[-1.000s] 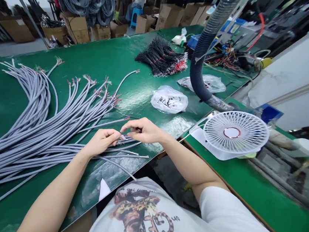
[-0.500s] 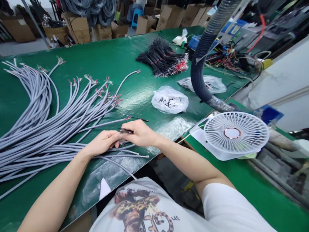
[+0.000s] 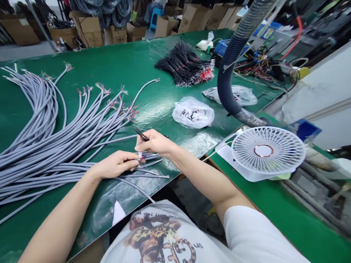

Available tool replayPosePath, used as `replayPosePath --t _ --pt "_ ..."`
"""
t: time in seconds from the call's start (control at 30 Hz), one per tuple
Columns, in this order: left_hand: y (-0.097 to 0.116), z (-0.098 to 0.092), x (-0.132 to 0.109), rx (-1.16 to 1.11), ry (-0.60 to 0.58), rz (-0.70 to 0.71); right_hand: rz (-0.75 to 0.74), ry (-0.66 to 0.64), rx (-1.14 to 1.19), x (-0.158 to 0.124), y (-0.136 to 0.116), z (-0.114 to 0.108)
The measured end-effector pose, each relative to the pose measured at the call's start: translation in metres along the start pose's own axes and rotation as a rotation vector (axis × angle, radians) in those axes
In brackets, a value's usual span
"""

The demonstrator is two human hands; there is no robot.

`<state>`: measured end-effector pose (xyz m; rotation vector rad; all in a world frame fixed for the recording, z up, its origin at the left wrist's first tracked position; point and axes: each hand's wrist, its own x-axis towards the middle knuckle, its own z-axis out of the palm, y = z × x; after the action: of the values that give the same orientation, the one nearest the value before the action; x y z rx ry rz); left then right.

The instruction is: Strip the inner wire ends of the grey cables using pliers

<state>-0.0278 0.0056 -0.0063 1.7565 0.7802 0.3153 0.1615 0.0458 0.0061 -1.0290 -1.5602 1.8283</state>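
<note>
Grey cables [image 3: 54,151] lie in a fanned bundle across the green table, many with stripped ends and thin coloured wires showing. My left hand [image 3: 117,163] is closed on the end of a grey cable near the front edge. Just right of it, my right hand [image 3: 154,143] grips a small dark tool [image 3: 141,134], whose tip points up and left. A small white piece [image 3: 140,155] shows below the right fingertips, between the two hands. Fine wires are at the left fingertips, too small to tell apart.
A clear bag of small parts [image 3: 193,112] and a black wire bundle [image 3: 185,65] lie beyond my hands. To the right are a white fan [image 3: 268,148] and a thick dark hose [image 3: 225,83]. Cardboard boxes [image 3: 88,31] stand behind the table [image 3: 116,56].
My right hand has moved slightly up and away from the left fingertips, and its tool now points upward. The white piece has come into view between the hands.
</note>
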Motion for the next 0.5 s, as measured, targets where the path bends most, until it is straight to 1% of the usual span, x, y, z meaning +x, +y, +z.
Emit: replayPosePath --t 0.03,0.1,0.2,0.27,0.33,0.4,0.47,0.5 --pt "0.000 0.000 -0.001 -0.013 0.006 0.002 0.031 -0.002 0.048 0.003 0.003 -0.001" --pt "0.001 -0.001 -0.001 -0.044 0.088 0.019 0.051 0.018 0.137 0.008 0.008 -0.003" --pt "0.000 -0.003 0.002 -0.124 0.317 0.062 -0.022 0.115 0.242 0.010 0.017 -0.005" --pt "-0.003 -0.003 0.004 -0.165 0.450 0.104 -0.090 0.194 0.253 0.005 0.023 -0.002" --pt "-0.007 -0.002 0.007 -0.148 0.539 0.144 -0.193 0.286 0.171 -0.003 0.026 0.006" --pt "-0.010 0.000 0.009 -0.074 0.594 0.160 -0.322 0.370 0.011 -0.015 0.026 0.017" --pt "-0.013 0.003 0.011 0.031 0.620 0.161 -0.428 0.412 -0.189 -0.026 0.022 0.027" --pt "-0.013 0.005 0.011 0.086 0.624 0.168 -0.465 0.412 -0.296 -0.030 0.019 0.030"
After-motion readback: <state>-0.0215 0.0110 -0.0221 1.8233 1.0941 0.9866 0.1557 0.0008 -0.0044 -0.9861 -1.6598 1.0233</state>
